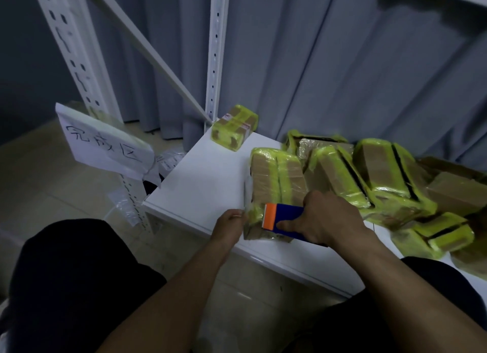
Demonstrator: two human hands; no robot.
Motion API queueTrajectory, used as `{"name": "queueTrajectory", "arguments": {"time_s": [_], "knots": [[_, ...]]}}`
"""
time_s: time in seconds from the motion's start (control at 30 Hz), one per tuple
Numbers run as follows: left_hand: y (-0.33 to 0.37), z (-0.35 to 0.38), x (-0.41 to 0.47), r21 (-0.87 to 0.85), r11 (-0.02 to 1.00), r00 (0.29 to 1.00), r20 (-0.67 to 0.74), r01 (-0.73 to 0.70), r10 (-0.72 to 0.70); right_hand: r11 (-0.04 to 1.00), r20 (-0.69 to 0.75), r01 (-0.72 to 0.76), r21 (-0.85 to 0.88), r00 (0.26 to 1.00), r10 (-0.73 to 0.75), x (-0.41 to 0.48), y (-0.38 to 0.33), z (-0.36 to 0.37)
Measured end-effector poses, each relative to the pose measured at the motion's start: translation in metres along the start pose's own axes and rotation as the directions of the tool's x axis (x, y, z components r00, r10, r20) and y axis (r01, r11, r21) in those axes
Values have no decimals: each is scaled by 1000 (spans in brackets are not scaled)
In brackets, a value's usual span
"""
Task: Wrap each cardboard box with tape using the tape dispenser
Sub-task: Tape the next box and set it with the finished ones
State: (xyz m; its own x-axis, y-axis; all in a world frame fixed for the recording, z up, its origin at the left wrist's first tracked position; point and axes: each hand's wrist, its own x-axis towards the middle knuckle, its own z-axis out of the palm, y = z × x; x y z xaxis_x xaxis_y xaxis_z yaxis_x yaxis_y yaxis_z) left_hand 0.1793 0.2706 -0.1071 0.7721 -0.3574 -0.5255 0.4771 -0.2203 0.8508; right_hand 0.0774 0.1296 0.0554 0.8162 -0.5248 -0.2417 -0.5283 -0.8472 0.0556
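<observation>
A cardboard box (pixel 276 176) banded with yellow-green tape lies on the white shelf (pixel 205 184), its near end at the shelf's front edge. My right hand (pixel 326 218) grips a blue tape dispenser with an orange end (pixel 283 218), pressed on the box's near end. My left hand (pixel 229 226) pinches the box's near left corner, where a clear strip of tape (pixel 247 194) runs up along the box's left side.
Several taped boxes (pixel 382 178) are piled to the right on the shelf. One small taped box (pixel 234 127) sits at the back left corner by a white rack post (pixel 216 52). A handwritten paper sign (pixel 102 141) hangs on the left rack. Grey curtain behind.
</observation>
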Motion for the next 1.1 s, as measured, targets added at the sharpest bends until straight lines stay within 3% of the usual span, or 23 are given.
{"name": "queueTrajectory", "arguments": {"time_s": [0.1,0.13,0.2,0.27,0.33,0.47,0.57,0.63,0.77,0.9,1.0,1.1], "knots": [[-4,1,3,-88,991,991,94,99,-91,1000,10,-4,-9,1000,4,3,0,0],[-8,0,6,-77,993,994,61,90,-86,1000,14,-3,-8,1000,4,4,0,0],[-13,-2,10,-4,999,994,-99,-52,52,1000,21,1,-6,1000,0,6,0,-1],[-12,2,6,47,968,947,-202,-245,249,1000,21,1,-9,1000,0,7,0,-2],[-14,12,0,70,943,934,-129,-326,333,1000,16,1,-8,1000,0,8,0,-2],[-17,15,-6,135,935,942,-20,-330,335,1000,5,2,11,1000,-2,8,2,0],[-5,5,-11,130,895,904,101,-427,416,1000,-3,2,29,1000,-2,6,4,2],[4,-3,-11,196,810,830,219,-553,513,999,-17,7,32,1000,-6,3,6,5],[8,-19,1,391,532,660,444,-752,607,999,-54,8,35,999,-6,-7,10,9],[20,-26,3,525,302,567,471,-795,676,999,-94,9,35,996,-5,-19,18,18],[20,-19,3,585,118,453,468,-803,759,999,-122,17,38,992,-12,-21,23,21],[16,-16,9,596,82,421,456,-798,784,997,-126,23,69,992,-14,-19,25,21]]}}
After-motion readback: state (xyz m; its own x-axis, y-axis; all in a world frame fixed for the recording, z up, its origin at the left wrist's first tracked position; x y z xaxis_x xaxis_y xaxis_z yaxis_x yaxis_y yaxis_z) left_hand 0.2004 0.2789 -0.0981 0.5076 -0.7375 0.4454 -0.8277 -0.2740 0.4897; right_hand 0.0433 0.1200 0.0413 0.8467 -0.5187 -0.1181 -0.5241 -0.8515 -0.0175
